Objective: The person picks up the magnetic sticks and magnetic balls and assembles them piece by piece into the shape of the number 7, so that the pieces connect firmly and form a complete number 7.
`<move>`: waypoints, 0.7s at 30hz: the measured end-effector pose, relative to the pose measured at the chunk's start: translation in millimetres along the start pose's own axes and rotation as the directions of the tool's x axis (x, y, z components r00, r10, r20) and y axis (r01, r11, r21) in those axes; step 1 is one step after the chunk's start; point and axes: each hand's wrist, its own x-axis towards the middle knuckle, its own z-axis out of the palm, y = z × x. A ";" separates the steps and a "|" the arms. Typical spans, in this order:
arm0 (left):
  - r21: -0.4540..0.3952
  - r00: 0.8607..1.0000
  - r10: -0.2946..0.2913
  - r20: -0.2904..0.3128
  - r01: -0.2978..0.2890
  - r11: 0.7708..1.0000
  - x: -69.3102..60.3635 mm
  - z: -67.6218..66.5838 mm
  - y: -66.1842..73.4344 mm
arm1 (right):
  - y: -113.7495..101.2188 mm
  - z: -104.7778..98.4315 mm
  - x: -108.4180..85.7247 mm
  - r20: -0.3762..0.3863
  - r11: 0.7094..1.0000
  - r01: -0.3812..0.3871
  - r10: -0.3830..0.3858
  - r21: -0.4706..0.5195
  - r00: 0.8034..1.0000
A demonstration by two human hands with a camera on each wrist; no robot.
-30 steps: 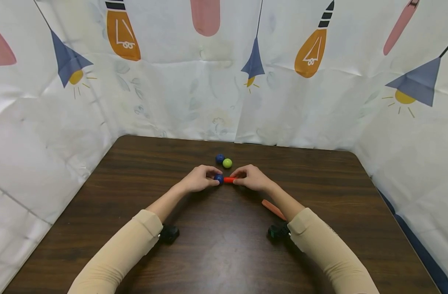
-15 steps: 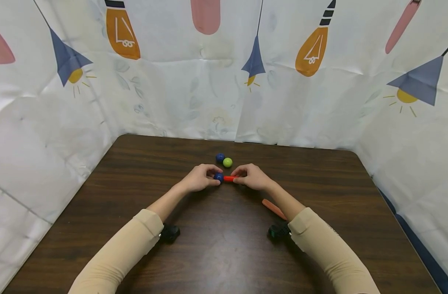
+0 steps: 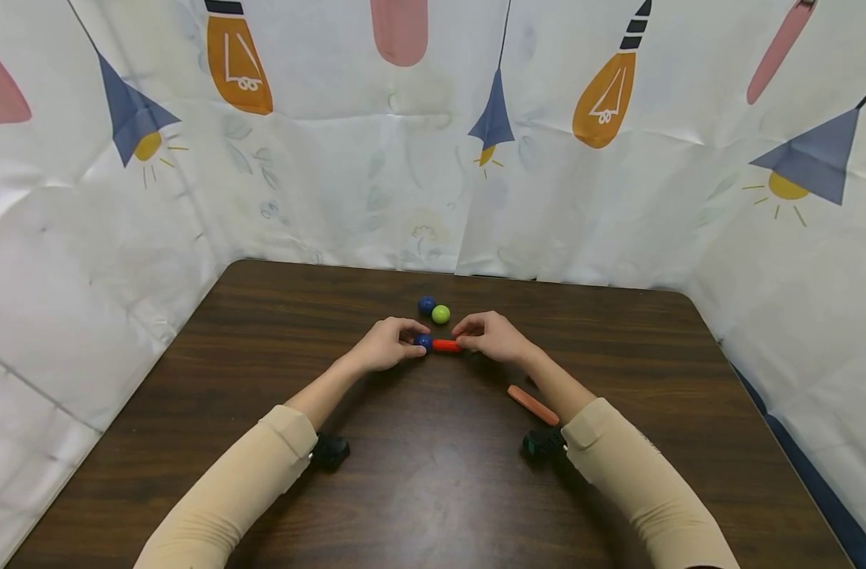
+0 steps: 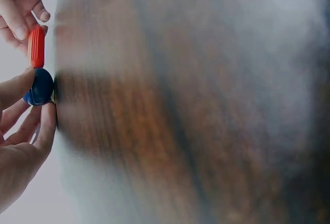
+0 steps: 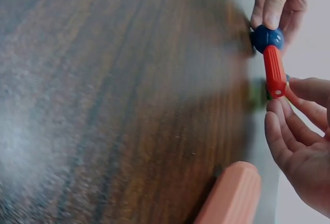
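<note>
My left hand (image 3: 385,344) pinches a dark blue ball (image 3: 423,342) between thumb and fingers. Against the ball's right side lies the end of a short red ridged stick (image 3: 446,345); ball and stick touch in both wrist views. My right hand (image 3: 497,338) is at the stick's other end, its fingers parted and loosely bent. In the right wrist view the stick's rounded end (image 5: 278,92) shows uncovered beside the fingertips of my right hand (image 5: 304,147). The left wrist view has the ball (image 4: 41,87) between my left thumb and fingers.
Just beyond the hands, a second blue ball (image 3: 427,305) and a green ball (image 3: 441,314) sit side by side. A salmon-coloured stick (image 3: 533,405) lies on the brown table (image 3: 433,490) near my right forearm. Patterned white cloth (image 3: 333,190) hangs behind the table.
My right hand has shifted slightly right and loosened from the red stick, showing more of its end. The left hand and the ball stay about where they were.
</note>
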 end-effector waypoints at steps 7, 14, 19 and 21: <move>0.020 1.000 0.007 -0.001 -0.007 1.000 0.5 -0.4 -0.4 | -3.7 -6.3 2.9 -0.044 1.000 -0.014 0.015 0.005 0.999; 0.032 1.000 0.014 -0.003 -0.014 0.999 1.1 -1.1 -1.0 | -2.2 -10.1 10.5 -0.131 1.000 -0.011 0.011 0.001 0.991; 0.049 1.000 0.024 0.001 -0.024 0.999 1.5 -2.0 -2.2 | -2.7 -9.9 16.1 -0.153 0.999 -0.006 0.012 0.039 0.988; 0.051 1.000 0.019 0.005 -0.020 0.999 1.5 -2.4 -2.6 | -3.8 -9.6 19.1 -0.154 0.998 -0.001 0.009 0.055 0.988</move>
